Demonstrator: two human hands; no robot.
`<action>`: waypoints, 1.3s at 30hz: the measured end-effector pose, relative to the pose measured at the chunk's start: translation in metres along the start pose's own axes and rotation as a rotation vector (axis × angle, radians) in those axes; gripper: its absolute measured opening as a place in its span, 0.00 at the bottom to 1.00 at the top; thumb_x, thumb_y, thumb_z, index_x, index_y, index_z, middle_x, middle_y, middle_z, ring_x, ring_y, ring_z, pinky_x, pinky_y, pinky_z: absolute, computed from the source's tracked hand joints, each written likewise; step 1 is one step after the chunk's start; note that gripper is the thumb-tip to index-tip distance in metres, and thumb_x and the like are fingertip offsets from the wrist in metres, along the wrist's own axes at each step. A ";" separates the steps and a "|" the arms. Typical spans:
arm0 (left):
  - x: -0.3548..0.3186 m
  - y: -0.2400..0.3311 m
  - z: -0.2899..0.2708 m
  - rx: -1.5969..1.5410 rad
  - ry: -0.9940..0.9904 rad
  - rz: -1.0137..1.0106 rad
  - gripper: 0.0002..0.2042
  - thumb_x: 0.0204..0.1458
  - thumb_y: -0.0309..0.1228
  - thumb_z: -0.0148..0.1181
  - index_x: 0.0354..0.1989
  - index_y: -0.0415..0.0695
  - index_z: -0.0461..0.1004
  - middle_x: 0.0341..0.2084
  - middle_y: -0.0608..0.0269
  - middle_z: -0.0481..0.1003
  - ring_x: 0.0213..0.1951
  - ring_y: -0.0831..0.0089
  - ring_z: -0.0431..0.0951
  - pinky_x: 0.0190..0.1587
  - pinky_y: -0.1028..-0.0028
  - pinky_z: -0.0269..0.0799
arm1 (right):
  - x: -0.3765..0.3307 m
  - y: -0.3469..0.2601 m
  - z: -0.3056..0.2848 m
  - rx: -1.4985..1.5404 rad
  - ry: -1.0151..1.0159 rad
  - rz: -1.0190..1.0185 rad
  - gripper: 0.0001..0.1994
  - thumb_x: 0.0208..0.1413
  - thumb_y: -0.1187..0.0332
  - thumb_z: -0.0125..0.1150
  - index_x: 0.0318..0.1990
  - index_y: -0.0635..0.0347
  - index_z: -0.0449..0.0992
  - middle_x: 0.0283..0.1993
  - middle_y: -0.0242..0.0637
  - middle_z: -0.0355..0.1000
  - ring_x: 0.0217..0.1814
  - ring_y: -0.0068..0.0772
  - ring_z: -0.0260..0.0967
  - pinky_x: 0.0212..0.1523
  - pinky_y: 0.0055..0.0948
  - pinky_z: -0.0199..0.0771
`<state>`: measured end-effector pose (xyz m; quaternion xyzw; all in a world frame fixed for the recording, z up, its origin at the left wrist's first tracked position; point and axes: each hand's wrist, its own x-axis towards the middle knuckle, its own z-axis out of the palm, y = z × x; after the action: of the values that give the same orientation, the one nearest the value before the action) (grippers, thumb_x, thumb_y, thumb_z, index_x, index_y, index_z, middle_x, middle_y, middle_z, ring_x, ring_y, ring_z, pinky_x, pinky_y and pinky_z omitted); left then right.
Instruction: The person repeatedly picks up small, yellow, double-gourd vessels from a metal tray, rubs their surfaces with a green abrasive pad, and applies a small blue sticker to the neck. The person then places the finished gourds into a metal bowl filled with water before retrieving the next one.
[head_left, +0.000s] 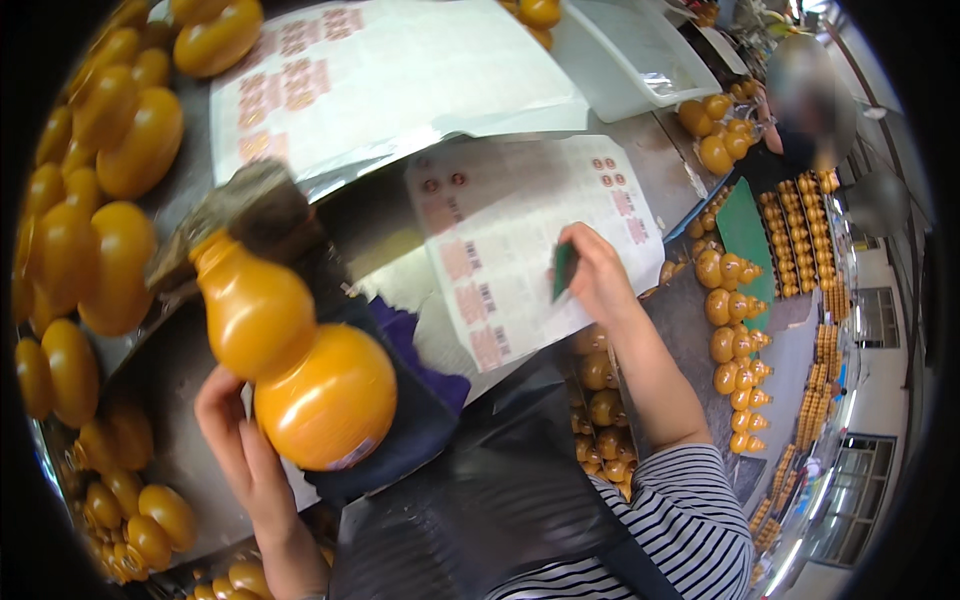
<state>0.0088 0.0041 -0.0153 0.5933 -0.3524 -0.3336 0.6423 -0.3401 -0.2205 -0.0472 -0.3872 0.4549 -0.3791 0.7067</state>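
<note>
A glossy orange-yellow bottle gourd [325,395] lies tilted on a dark cloth [425,420] close to my body, its neck toward the far left. My left hand [240,440] holds the gourd from its left side, with some fingers hidden behind it. A small printed mark sits low on its larger bulb. My right hand [600,270] pinches a small flat dark green piece [564,268] above a white sheet [530,220] printed with small red and black designs. The green piece is seen nearly edge-on.
A larger printed sheet [400,70] covers the far table, beside a translucent plastic bin [650,60]. A rough wooden block [250,215] stands by the gourd's neck. Gourds [140,145] crowd the left; rows of gourds [735,345] line the right. Another person [800,110] is at far right.
</note>
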 end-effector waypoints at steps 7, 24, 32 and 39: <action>-0.020 0.002 0.021 0.422 -0.020 0.239 0.45 0.34 0.22 0.72 0.63 0.45 0.51 0.62 0.48 0.57 0.63 0.58 0.61 0.62 0.62 0.61 | 0.059 -0.024 -0.096 -1.688 0.543 -0.619 0.12 0.56 0.67 0.54 0.45 0.55 0.79 0.23 0.38 0.70 0.26 0.42 0.68 0.32 0.38 0.70; -0.017 0.035 0.055 0.977 0.027 0.435 0.42 0.30 0.15 0.66 0.61 0.50 0.60 0.60 0.56 0.54 0.63 0.58 0.58 0.62 0.59 0.62 | -0.086 0.029 -0.068 -1.521 0.101 -0.913 0.23 0.41 0.64 0.71 0.48 0.55 0.79 0.21 0.29 0.63 0.23 0.28 0.62 0.24 0.24 0.65; -0.014 0.033 0.049 0.888 0.045 0.481 0.39 0.27 0.13 0.67 0.57 0.47 0.66 0.57 0.54 0.59 0.61 0.57 0.62 0.60 0.61 0.65 | -0.079 0.033 -0.060 -1.532 -0.013 -1.222 0.14 0.36 0.75 0.69 0.35 0.54 0.82 0.20 0.26 0.67 0.22 0.26 0.63 0.21 0.24 0.64; -0.014 0.049 0.042 0.878 -0.043 0.460 0.39 0.23 0.16 0.69 0.54 0.50 0.71 0.53 0.55 0.63 0.56 0.56 0.65 0.58 0.62 0.64 | -0.091 0.004 -0.009 -0.485 -0.044 -0.137 0.05 0.54 0.76 0.63 0.37 0.65 0.81 0.26 0.26 0.72 0.27 0.15 0.63 0.29 0.18 0.65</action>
<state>-0.0335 -0.0023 0.0344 0.7078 -0.5944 -0.0154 0.3814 -0.3747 -0.1403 -0.0211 -0.5836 0.4898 -0.2974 0.5753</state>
